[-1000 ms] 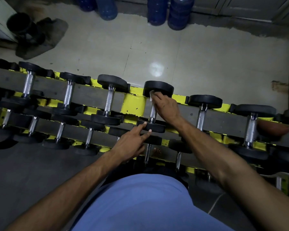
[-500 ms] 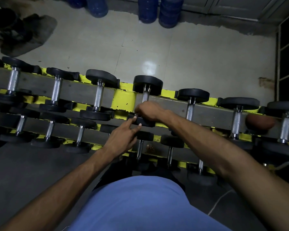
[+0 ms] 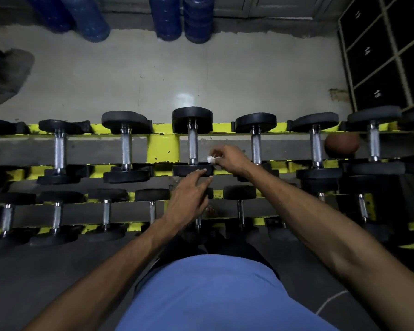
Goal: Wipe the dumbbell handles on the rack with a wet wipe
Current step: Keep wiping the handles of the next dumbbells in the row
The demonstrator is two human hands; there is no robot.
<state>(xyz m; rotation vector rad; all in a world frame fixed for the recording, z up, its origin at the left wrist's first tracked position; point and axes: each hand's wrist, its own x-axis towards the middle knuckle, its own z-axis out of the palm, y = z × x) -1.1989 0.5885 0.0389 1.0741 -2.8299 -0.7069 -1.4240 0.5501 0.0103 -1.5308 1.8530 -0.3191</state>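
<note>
The yellow rack [image 3: 163, 149] runs L to R w/ two rows of dumbbells. The L hand [image 3: 189, 199] reaches over the near row, grip slack: fingers almost straight, holding nothing, tips on the near plate of the centre dumbbell [image 3: 193, 144] in the far row. Just R of that dumbbell's handle, the wet wipe [image 3: 210, 159] (a small white wad) is pinched in the R hand [image 3: 233, 158], grip closed on it; can't tell if it touches the handle. Farther R, a brown ball [image 3: 342, 144] sits among the dumbbells.
</note>
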